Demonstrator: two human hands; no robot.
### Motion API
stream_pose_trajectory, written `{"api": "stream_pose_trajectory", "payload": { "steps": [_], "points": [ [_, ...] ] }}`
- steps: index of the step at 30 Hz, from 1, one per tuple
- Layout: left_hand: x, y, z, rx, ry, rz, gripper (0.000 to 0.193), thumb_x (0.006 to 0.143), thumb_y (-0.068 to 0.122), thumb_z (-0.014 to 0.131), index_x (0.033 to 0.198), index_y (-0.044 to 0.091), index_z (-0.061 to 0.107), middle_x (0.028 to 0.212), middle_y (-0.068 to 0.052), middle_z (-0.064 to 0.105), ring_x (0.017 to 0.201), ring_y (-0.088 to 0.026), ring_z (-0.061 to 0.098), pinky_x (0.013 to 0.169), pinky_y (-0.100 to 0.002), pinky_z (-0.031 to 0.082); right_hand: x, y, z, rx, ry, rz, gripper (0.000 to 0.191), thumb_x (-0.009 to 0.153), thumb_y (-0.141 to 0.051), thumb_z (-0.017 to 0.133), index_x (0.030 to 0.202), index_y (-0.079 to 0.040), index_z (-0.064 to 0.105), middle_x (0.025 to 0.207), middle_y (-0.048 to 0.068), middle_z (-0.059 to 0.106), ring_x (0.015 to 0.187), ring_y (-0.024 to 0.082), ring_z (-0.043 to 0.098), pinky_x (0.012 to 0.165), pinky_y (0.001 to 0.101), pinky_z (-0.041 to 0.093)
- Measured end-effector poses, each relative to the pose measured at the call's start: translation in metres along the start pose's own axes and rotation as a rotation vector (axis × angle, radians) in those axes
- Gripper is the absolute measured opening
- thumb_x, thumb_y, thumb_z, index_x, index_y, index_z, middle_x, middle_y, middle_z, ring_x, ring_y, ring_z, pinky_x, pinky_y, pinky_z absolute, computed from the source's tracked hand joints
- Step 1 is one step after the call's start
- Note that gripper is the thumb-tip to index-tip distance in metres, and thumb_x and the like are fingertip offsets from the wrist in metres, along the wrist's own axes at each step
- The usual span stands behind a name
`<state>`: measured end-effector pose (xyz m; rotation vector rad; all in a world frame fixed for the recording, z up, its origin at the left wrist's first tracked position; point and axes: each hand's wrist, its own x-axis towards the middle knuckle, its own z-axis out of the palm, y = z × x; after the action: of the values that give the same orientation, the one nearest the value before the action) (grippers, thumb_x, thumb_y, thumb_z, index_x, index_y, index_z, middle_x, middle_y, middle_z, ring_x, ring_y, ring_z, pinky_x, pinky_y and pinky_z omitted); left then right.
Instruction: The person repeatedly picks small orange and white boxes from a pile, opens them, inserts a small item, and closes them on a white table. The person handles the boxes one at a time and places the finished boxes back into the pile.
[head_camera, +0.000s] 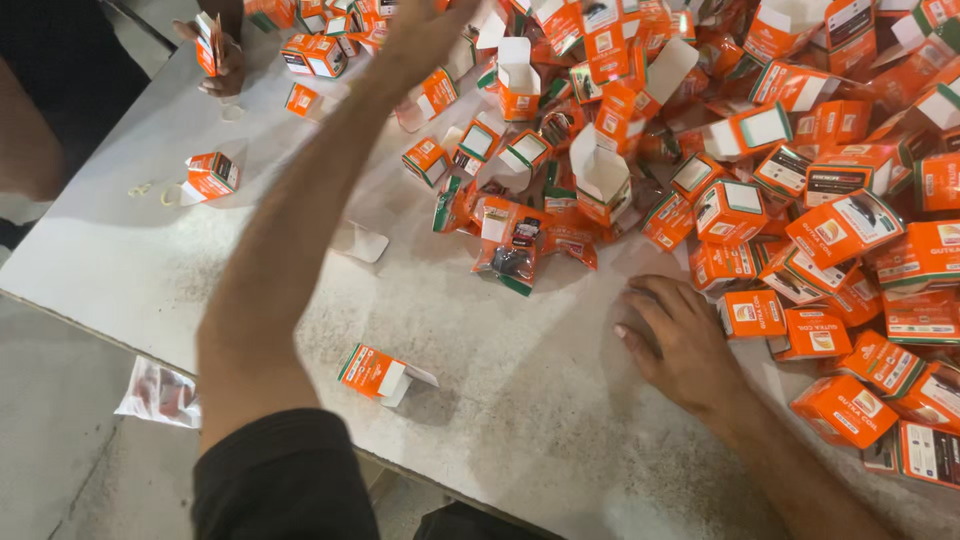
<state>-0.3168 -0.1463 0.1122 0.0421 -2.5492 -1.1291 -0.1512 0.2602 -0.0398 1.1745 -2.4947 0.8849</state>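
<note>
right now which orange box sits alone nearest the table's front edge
The orange box with its white flap open, lying by itself between the left arm and the right hand. The other boxes lie farther back, most in the big pile.

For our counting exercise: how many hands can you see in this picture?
3: the left hand reaching into the box pile at top, the right hand flat on the table, another person's hand top left. Others may be hidden.

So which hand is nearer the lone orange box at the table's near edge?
Right. The right hand rests flat on the table to the right of the lone orange box. The left hand is stretched far up over the box pile.
</note>
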Motion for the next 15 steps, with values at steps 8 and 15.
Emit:
{"api": "stream_pose_trajectory", "payload": {
  "steps": [8,15],
  "points": [
    [-0.155,-0.143,-0.096,-0.178,0.644,-0.524,0.057,0.100,0.056,0.056,0.113,0.002,0.067,0.102,-0.003,0.063,0.095,-0.017,0.056,0.085,-0.037,0.048,0.010,-0.006,0.003,-0.097,0.012,0.000,0.039,0.087,-0.023,0.069,0.120,-0.003,0.065,0.127,0.014,0.060,0.121,0.036,0.054,0.102,0.0487,0.043],
    [-0.078,-0.113,0.007,-0.647,0.011,-0.419,0.054,0.103,0.053,0.046,0.141,0.015,0.052,0.129,-0.010,0.061,0.120,-0.020,0.055,0.108,-0.040,0.042,0.001,-0.009,0.004,-0.068,0.017,-0.008,0.041,0.087,-0.027,0.070,0.121,-0.003,0.065,0.126,0.015,0.061,0.119,0.038,0.053,0.101,0.0513,0.043]
  ]
}}
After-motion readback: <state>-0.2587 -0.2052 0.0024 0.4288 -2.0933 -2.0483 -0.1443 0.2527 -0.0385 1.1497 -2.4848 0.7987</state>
